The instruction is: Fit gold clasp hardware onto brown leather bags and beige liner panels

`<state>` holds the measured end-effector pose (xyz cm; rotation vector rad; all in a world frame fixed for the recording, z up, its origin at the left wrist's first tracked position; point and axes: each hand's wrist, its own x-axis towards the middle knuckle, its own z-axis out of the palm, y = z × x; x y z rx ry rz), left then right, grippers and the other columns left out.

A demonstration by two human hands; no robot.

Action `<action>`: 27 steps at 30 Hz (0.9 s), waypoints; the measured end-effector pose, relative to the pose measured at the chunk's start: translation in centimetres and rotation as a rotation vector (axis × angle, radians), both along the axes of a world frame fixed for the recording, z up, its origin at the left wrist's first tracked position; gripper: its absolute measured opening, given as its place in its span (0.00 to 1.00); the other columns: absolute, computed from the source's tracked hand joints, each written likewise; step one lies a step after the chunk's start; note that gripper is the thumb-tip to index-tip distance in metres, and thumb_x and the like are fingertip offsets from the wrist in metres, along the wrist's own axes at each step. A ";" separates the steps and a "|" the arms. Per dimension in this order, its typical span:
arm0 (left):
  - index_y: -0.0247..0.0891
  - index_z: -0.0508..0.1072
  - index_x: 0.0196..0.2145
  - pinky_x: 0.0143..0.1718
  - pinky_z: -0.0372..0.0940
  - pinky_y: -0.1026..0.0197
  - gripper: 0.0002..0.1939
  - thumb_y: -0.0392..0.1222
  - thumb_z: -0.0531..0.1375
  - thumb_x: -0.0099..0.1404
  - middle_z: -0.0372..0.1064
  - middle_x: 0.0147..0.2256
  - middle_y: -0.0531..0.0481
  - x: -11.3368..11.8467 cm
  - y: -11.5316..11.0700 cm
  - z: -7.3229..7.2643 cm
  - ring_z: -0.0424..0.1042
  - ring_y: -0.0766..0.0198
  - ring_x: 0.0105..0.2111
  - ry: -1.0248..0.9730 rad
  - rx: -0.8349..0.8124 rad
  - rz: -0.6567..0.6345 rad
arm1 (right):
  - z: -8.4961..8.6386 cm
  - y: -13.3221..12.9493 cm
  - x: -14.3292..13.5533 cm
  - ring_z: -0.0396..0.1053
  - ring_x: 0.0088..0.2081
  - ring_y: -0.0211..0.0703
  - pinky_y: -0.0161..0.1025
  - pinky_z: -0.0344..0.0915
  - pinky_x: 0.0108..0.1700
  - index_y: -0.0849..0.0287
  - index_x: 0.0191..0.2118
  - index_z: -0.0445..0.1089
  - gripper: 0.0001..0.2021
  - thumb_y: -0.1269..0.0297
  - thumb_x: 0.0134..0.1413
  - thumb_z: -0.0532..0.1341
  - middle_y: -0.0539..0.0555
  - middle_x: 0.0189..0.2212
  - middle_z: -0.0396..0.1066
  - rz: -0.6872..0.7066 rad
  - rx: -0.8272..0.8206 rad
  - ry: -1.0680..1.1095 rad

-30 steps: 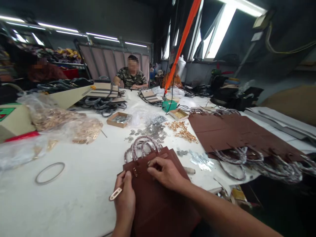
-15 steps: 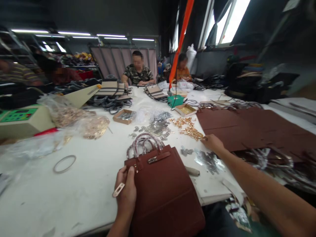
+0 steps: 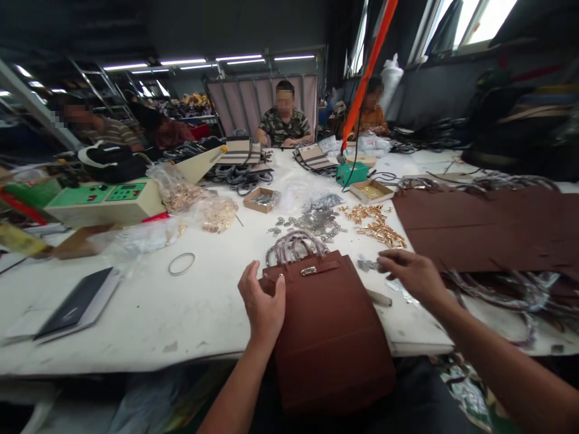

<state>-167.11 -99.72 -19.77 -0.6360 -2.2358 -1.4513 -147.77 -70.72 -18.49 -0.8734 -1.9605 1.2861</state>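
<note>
A brown handbag [image 3: 332, 328] with film-wrapped handles [image 3: 296, 246] leans over the table's front edge. It has a metal clasp [image 3: 309, 271] on its front strap. At the bag's upper left corner is my left hand [image 3: 265, 304], its thumb over the front and its fingers around the side edge. My right hand [image 3: 416, 274] hovers right of the bag with fingertips pinched together; what they hold, if anything, is too small to make out. Close by its fingertips lie small grey metal pieces [image 3: 365, 264]. Beyond it spreads a pile of small gold-coloured fittings [image 3: 382, 232].
Silver metal plates [image 3: 319, 222] lie behind the bag. Flat brown bag pieces [image 3: 447, 226] cover the right side. A ring [image 3: 181, 263], a dark notebook [image 3: 76, 303] and a green-panelled machine [image 3: 108, 199] are to the left. A co-worker [image 3: 286, 120] sits across the table.
My right hand has moved from the gold fittings toward the bag. The small plate seen in my left hand is out of sight now. The view has swung left.
</note>
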 end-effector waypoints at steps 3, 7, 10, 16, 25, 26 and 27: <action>0.41 0.70 0.59 0.65 0.58 0.43 0.21 0.42 0.63 0.69 0.71 0.57 0.40 0.1 1.1 2.8 0.67 0.47 0.59 0.261 -0.299 -0.268 | 0.3 -6.7 -2.7 0.76 0.29 0.47 0.40 0.73 0.28 0.58 0.46 0.79 0.20 0.49 0.53 0.70 0.55 0.31 0.79 0.248 -0.189 0.022; 0.40 0.74 0.54 0.59 0.60 0.40 0.18 0.41 0.65 0.66 0.74 0.50 0.39 -0.1 3.8 4.4 0.69 0.43 0.54 0.300 -0.729 -0.525 | -0.7 -10.3 -5.8 0.75 0.31 0.44 0.40 0.72 0.35 0.58 0.48 0.76 0.21 0.54 0.50 0.71 0.51 0.33 0.78 0.314 -0.146 0.036; 0.39 0.77 0.46 0.57 0.60 0.39 0.10 0.39 0.63 0.67 0.73 0.47 0.38 -0.7 5.3 4.3 0.67 0.41 0.54 0.241 -0.834 -0.559 | -1.4 -10.3 -6.6 0.75 0.35 0.45 0.42 0.71 0.41 0.57 0.44 0.76 0.16 0.56 0.50 0.69 0.52 0.36 0.78 0.305 -0.045 0.055; 0.39 0.76 0.29 0.52 0.63 0.47 0.07 0.38 0.61 0.66 0.73 0.39 0.41 -2.6 7.1 5.1 0.70 0.47 0.48 0.097 -0.810 -0.681 | -1.9 -10.5 -6.1 0.75 0.38 0.47 0.42 0.70 0.43 0.55 0.39 0.78 0.06 0.61 0.56 0.66 0.51 0.39 0.79 0.335 0.134 0.034; 0.39 0.78 0.33 0.36 0.65 0.62 0.28 0.59 0.47 0.76 0.77 0.34 0.52 -3.1 10.5 7.5 0.73 0.62 0.34 -0.163 -0.622 -0.923 | -1.9 -11.0 -8.4 0.75 0.49 0.53 0.49 0.69 0.56 0.52 0.49 0.79 0.13 0.66 0.61 0.62 0.54 0.46 0.79 0.287 0.240 0.155; 0.39 0.78 0.36 0.38 0.66 0.62 0.30 0.58 0.44 0.78 0.78 0.36 0.51 -3.0 10.5 7.2 0.74 0.62 0.36 -0.177 -0.573 -0.898 | -1.9 -10.6 -8.6 0.75 0.48 0.53 0.50 0.70 0.56 0.52 0.51 0.78 0.14 0.65 0.61 0.62 0.54 0.46 0.79 0.220 0.229 0.155; 0.39 0.78 0.39 0.41 0.67 0.61 0.30 0.57 0.42 0.78 0.78 0.39 0.51 -2.9 10.4 6.8 0.75 0.61 0.39 -0.185 -0.535 -0.860 | -1.9 -10.2 -8.7 0.75 0.48 0.53 0.50 0.70 0.55 0.53 0.51 0.78 0.15 0.63 0.61 0.62 0.55 0.46 0.79 0.166 0.216 0.154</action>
